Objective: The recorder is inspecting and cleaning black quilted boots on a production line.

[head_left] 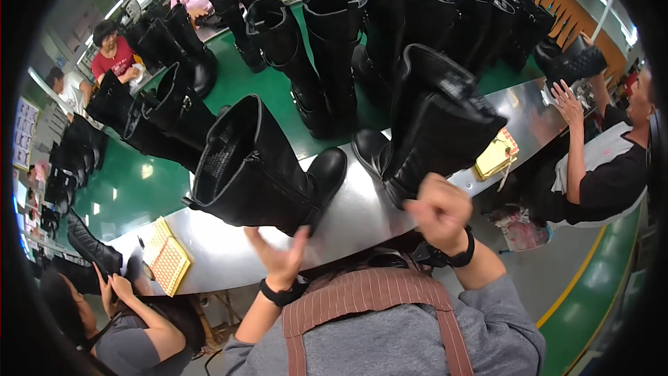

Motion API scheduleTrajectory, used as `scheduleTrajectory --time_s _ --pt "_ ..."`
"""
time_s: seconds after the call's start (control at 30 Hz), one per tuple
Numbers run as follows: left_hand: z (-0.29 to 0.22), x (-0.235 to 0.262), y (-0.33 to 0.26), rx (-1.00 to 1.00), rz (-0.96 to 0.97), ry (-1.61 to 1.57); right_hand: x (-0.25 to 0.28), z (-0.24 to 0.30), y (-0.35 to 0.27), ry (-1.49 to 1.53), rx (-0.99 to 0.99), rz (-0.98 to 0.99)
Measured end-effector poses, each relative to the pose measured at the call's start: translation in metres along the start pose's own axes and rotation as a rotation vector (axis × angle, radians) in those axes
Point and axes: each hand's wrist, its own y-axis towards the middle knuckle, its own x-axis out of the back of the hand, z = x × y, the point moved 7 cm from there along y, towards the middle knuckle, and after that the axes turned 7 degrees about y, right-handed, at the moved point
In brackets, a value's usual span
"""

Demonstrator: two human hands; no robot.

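Observation:
A tall black boot (261, 174) stands on the metal table edge in front of me, its shaft tilted left and its wide top facing me. My left hand (280, 261) is by its lower part with thumb and fingers spread apart; whether the fingertips touch the leather is hard to tell. Toe pointing left, a second tall black boot (435, 129) stands to the right, its shaft leaning right with pale print inside the top. Beside its lower shaft is my right hand (443, 212), fingers curled closed. Anything inside that hand is hidden.
Many tall black boots (334, 49) crowd the green tabletop (233, 66) beyond. Yellow-edged pads lie left (167, 257) and right (497, 153) on the metal strip (216, 237). A person at right (602, 153) handles a dark boot (576, 61); another at lower left (139, 334) holds one.

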Motion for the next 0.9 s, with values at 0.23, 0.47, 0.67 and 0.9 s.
scheduleTrajectory --time_s 0.23,0.47,0.67,0.9 --pt "-0.087 -0.04 0.019 -0.401 0.291 -0.362 0.033 -0.062 -0.072 -0.45 -0.303 -0.182" --pt "-0.084 -0.202 0.003 0.185 0.669 -0.452 0.072 -0.125 -0.076 0.237 -0.573 -0.498" --pt "-0.07 -0.221 -0.015 0.425 0.665 -0.589 0.062 -0.146 -0.082 0.09 -0.656 -0.102" --pt "-0.049 -0.233 -0.036 0.69 0.784 -0.722 0.045 -0.145 -0.091 0.157 -0.744 -0.063"
